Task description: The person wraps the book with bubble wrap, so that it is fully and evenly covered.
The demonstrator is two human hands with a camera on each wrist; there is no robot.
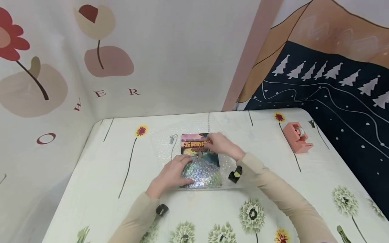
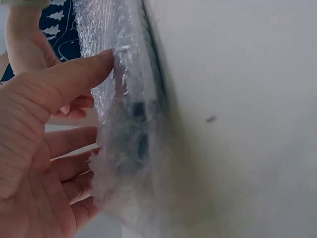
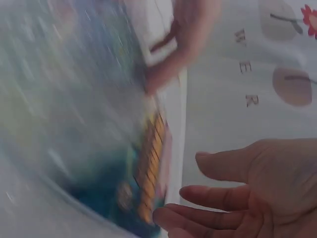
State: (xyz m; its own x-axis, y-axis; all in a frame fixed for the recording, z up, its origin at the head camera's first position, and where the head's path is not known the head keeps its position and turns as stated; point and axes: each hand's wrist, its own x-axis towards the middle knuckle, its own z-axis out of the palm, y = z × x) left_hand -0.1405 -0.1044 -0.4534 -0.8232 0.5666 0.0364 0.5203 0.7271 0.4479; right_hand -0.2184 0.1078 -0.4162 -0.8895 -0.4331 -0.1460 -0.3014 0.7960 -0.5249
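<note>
A colourful book (image 1: 194,145) with large orange lettering lies on a sheet of bubble wrap (image 1: 162,140) in the head view. A folded flap of the wrap (image 1: 202,173) covers its lower part. My left hand (image 1: 174,170) rests along the flap's left side, its thumb touching the wrap (image 2: 133,64) in the left wrist view and its fingers spread. Over the book's upper right edge is my right hand (image 1: 224,145). The right wrist view shows the right hand (image 3: 237,191) with relaxed fingers beside the lettered cover (image 3: 151,171); contact there is hard to tell.
A pink tape dispenser (image 1: 296,138) stands at the right of the table. A flower-printed cloth (image 1: 100,189) covers the tabletop. Behind it hangs a pale printed curtain (image 1: 182,60), with a dark tree-patterned cloth (image 1: 328,87) at the right.
</note>
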